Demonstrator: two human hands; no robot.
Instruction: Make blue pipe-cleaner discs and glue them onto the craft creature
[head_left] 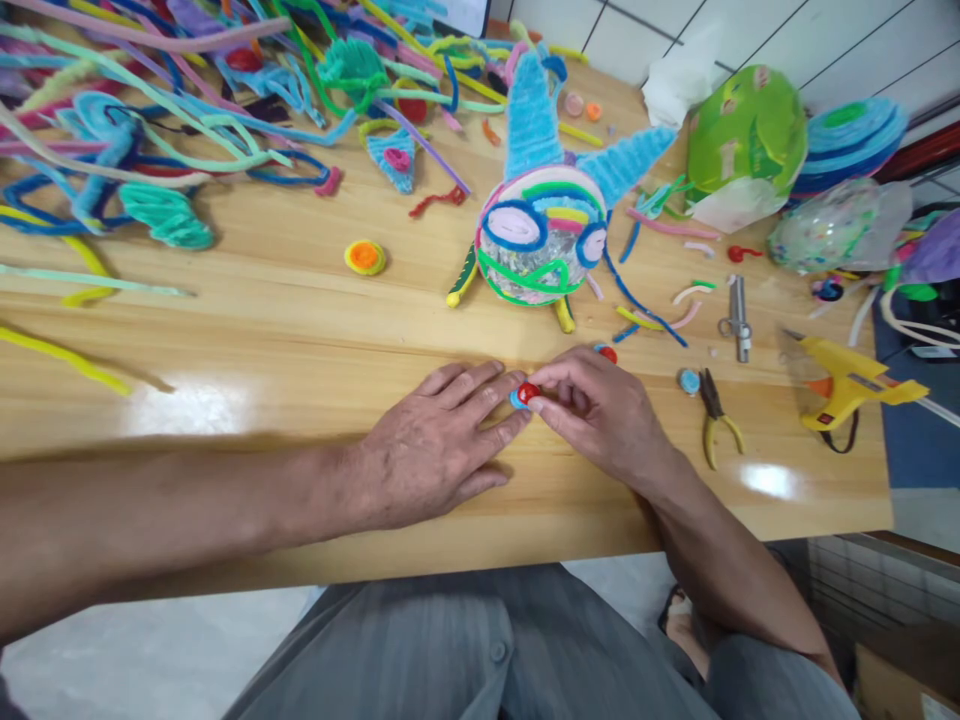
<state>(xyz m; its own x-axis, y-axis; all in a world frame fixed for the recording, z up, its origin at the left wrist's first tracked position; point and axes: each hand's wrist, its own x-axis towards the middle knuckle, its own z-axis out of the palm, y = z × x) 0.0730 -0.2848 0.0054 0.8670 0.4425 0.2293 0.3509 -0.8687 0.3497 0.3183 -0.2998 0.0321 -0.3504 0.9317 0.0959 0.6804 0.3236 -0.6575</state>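
Note:
My left hand (442,440) lies flat on the table, palm down, fingers stretched, with the tips of two fingers against a small blue disc (517,400). Thumb and forefinger of my right hand (600,405) pinch a small red pipe-cleaner coil (529,393) on top of that disc. Behind my right knuckles a second red-and-blue piece (607,354) is partly hidden. Just beyond both hands stands a fuzzy figure (541,235) with blue pointed ears, ringed eyes and a green zigzag mouth.
Pipe cleaners (187,140) heap at the back left. A yellow-orange disc (365,257) lies left of the figure. On the right are pliers (716,415), a yellow glue gun (855,380), a silver metal tool (740,320), a small blue coil (688,381) and a green package (746,140).

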